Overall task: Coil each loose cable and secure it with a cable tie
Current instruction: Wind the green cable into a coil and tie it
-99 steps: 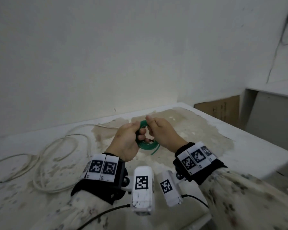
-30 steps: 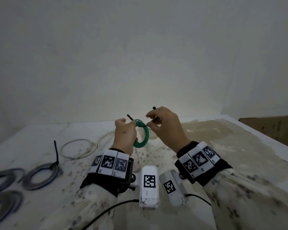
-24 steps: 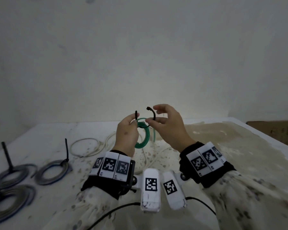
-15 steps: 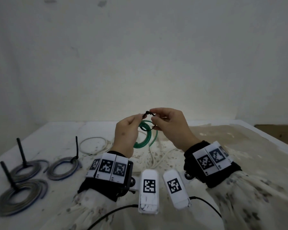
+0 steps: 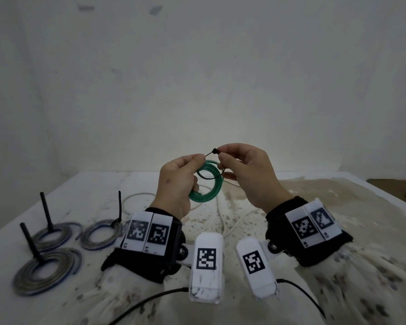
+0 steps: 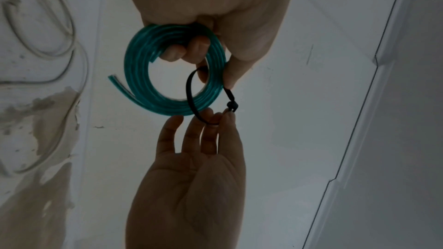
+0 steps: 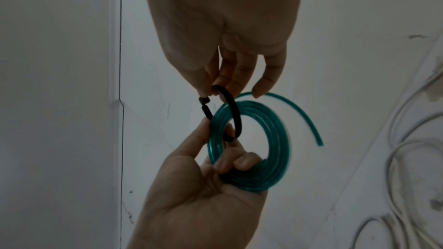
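Note:
A coiled green cable [image 5: 206,187] hangs in the air above the table. My left hand [image 5: 201,158] has its fingers curled through the coil [image 6: 153,99] and pinches one end of a black cable tie [image 5: 209,177]. The tie [image 6: 189,90] loops round the coil's strands, and its small head [image 5: 214,151] sits between my two hands. My right hand [image 5: 220,156] pinches the tie [image 7: 232,105] next to its head with thumb and forefinger. One free end of the green coil [image 7: 278,149] sticks out. My left hand [image 7: 191,205] shows from below in the right wrist view.
Three grey-blue coils [image 5: 101,234] [image 5: 49,235] [image 5: 45,270] lie on the table's left, each with a black tie tail standing up. A loose white cable [image 5: 220,219] trails over the stained tabletop [image 5: 314,207] under my hands. A wall stands close behind.
The tie's two ends stood apart a second ago; they have now met and the tie forms a closed loop round the green coil. The view has shifted, showing more of the tied coils at left.

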